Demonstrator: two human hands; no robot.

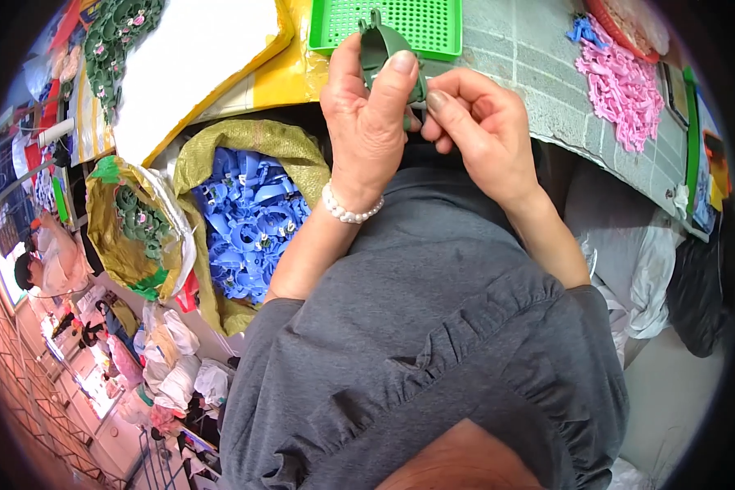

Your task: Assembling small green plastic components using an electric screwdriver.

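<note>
A dark green, hollow plastic part (386,47), curved like a shell with small prongs on its top, is gripped in my left hand (366,122). The left thumb presses on its near side and the fingers wrap behind it. Close beside it, my right hand (490,126) is closed in a pinch at the part's lower right edge. Whatever sits between that thumb and forefinger is too small and covered to make out. Both hands are above the near edge of the table, just in front of a bright green perforated basket (445,28).
A grey-covered table (498,53) carries pink pieces (621,94) at right. A white sheet (192,69) and dark green parts (113,49) lie at left. Below stand an olive sack (306,163) of blue parts (249,224) and a yellow bag (98,216). Another person (57,253) is far left.
</note>
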